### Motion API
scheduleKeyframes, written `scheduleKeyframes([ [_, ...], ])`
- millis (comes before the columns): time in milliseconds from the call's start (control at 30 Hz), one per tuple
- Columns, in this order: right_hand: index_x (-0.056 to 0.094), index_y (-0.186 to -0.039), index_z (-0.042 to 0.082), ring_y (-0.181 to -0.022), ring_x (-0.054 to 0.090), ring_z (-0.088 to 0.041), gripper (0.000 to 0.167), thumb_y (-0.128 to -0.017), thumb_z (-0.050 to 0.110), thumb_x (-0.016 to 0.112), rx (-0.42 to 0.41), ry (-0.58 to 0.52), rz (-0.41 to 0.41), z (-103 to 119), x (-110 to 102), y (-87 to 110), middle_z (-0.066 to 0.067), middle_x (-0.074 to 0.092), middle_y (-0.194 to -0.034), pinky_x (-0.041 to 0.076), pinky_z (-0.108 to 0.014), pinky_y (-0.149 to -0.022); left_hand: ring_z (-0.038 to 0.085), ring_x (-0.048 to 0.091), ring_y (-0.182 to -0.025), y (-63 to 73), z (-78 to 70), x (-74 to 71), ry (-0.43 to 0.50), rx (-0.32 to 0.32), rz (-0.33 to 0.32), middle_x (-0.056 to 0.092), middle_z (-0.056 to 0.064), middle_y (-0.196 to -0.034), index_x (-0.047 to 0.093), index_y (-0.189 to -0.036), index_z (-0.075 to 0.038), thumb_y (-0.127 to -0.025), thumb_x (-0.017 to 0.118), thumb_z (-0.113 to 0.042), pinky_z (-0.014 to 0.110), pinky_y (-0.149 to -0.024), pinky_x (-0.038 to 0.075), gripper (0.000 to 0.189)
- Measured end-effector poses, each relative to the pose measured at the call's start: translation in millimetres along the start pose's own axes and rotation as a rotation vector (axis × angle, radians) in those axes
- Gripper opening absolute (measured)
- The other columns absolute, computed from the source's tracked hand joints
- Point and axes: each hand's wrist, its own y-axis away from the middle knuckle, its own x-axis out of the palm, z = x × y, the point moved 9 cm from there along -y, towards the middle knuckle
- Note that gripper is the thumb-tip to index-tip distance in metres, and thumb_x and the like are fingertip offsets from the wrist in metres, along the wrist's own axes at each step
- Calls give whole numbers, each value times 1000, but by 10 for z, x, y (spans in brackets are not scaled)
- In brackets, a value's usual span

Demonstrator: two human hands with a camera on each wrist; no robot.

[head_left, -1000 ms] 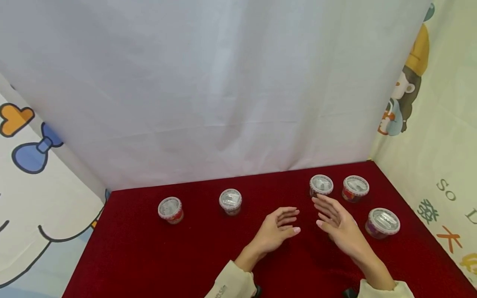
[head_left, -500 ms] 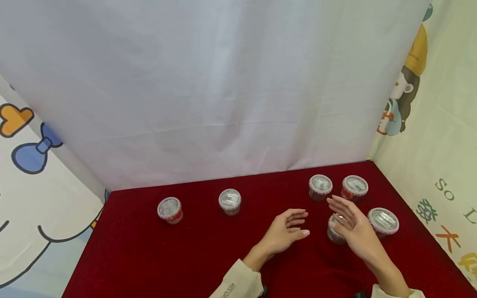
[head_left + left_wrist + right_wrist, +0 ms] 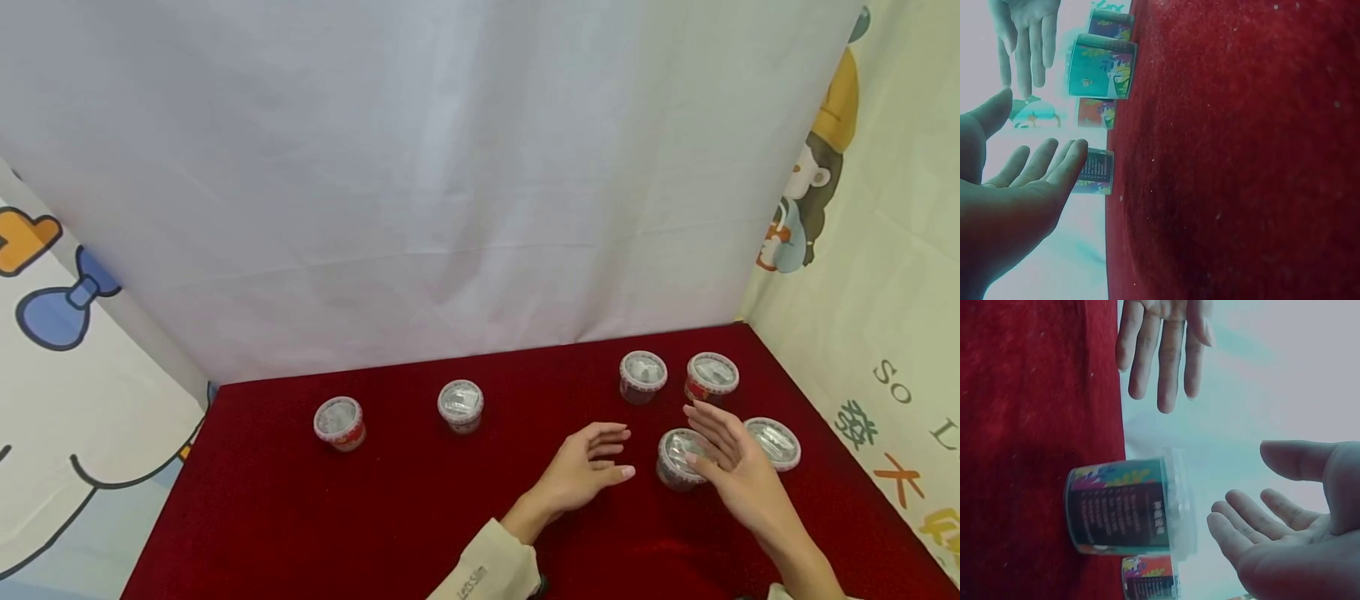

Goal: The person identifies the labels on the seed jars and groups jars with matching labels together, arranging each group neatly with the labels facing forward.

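Observation:
Above the red cloth, my left hand [image 3: 581, 473] hangs with relaxed fingers, left of a small lidded tub [image 3: 672, 468]. On the other side of this tub, my right hand [image 3: 746, 483] hovers with fingers loosely extended, hiding part of its lid in the head view. Neither hand holds anything. The right wrist view shows the nearest tub [image 3: 1125, 509], with a dark printed label and clear lid, apart from the right hand [image 3: 1291, 540]. Another tub [image 3: 776, 442] lies partly behind the right hand, and a red-labelled tub [image 3: 712, 377] stands beyond its fingertips.
A further tub [image 3: 642, 377] stands toward the back right. On the left part of the red-covered table [image 3: 360, 517] are a red-labelled tub [image 3: 340, 422] and another tub [image 3: 461, 406]. A white curtain [image 3: 420, 183] borders the back edge, with printed cloth at both sides.
Both hands have moved to the right, the right one also slightly down. The tub between them, mostly covered earlier by the right hand, now shows. The tubs seem to stay in place.

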Motion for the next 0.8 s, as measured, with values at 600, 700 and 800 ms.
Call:
scheduleKeyframes([
  [600, 44, -151, -10, -122, 43, 24, 63, -95, -5, 74, 82, 124, -58, -274, -143, 120, 40, 46, -130, 37, 1, -98, 30, 60, -135, -152, 37, 199, -49, 6, 25, 60, 16, -150, 53, -150, 1, -98, 74, -2, 21, -103, 51, 56],
  [700, 42, -151, -11, -120, 40, 26, 66, -94, -7, 74, 103, 122, -37, -320, -117, 133, 21, 54, -140, 38, 1, -95, 27, 62, -134, -170, 39, 236, -70, 2, 27, 59, 16, -150, 52, -151, 0, -98, 75, -2, 21, -102, 51, 58],
  [800, 39, -153, -12, -120, 39, 24, 71, -92, -7, 75, 139, 137, -4, -368, -81, 146, -16, 56, -149, 40, 1, -92, 26, 62, -133, -185, 43, 269, -82, -3, 26, 58, 15, -151, 51, -152, -1, -98, 75, -2, 21, -101, 52, 60],
])
